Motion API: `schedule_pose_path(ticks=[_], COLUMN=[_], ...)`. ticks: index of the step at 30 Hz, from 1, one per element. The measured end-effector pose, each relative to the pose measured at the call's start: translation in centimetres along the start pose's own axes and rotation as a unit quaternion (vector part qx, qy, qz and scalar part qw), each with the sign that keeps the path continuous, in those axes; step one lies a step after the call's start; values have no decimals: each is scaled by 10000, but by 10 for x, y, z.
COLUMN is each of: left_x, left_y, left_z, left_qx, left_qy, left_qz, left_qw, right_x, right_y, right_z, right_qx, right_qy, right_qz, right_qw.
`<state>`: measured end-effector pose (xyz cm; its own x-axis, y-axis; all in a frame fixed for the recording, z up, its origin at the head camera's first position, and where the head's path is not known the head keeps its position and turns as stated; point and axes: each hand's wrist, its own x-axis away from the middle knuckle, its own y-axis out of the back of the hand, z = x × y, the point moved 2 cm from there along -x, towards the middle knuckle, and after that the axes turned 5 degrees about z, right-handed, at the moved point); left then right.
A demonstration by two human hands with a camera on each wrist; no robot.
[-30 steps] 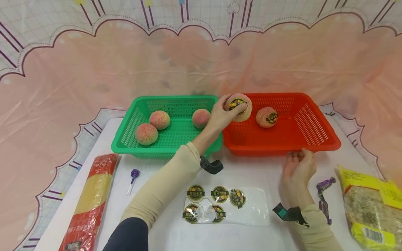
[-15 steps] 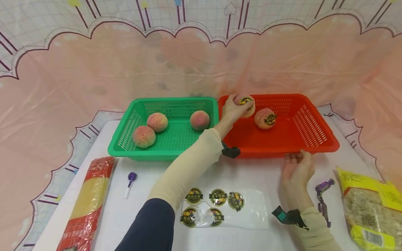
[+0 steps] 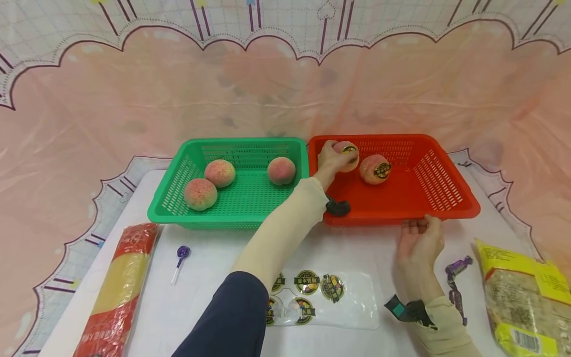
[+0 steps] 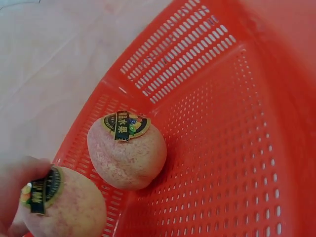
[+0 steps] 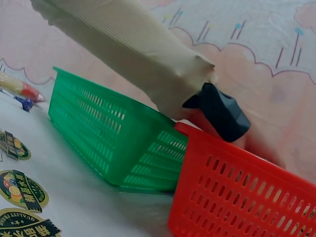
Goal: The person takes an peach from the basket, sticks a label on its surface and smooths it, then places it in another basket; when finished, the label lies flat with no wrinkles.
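My left hand (image 3: 331, 161) grips a peach (image 3: 348, 157) inside the left end of the red basket (image 3: 401, 201). A black and gold fruit sticker shows on that peach (image 4: 69, 207), beside the fingers in the left wrist view. Close by in the basket lies a second stickered peach (image 4: 127, 153). My right hand (image 3: 419, 243) is at the red basket's front rim, palm upward, fingertips at the rim's underside. In the green basket (image 3: 250, 218) sit three peaches without visible stickers, one (image 3: 281, 171) at the right and two (image 3: 200, 194) at the left.
A clear sheet (image 3: 348, 310) of round stickers lies in front of the baskets, partly hidden by my left sleeve. At left are a red and yellow packet (image 3: 118, 287) and a purple lollipop (image 3: 182, 254). Purple-wrapped candies (image 3: 456, 282) and a yellow bag (image 3: 524, 297) lie at right.
My left hand has carried the stickered peach rightward from between the baskets and lowered it into the red one, near the other peach. My right hand has stayed at the rim.
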<state>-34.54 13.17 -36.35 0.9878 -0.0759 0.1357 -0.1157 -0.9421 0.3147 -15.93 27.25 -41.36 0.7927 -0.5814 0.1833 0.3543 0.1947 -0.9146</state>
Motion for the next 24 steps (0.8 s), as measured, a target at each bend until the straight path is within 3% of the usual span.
schedule_pose_path(ticks=[10, 18, 24], left_x=[0, 2, 2], left_y=[-9, -6, -4], left_z=[4, 7, 7], left_qx=[-309, -169, -342], left_qy=[138, 334, 446], left_qz=[30, 449, 667], left_qw=[9994, 9983, 9962], right_x=[1, 1, 3], right_y=[0, -2, -4], right_z=[2, 1, 1], right_qx=[125, 205, 339], right_qy=[-8, -19, -97], right_qz=[141, 244, 351], right_qw=[9998, 9995, 9988])
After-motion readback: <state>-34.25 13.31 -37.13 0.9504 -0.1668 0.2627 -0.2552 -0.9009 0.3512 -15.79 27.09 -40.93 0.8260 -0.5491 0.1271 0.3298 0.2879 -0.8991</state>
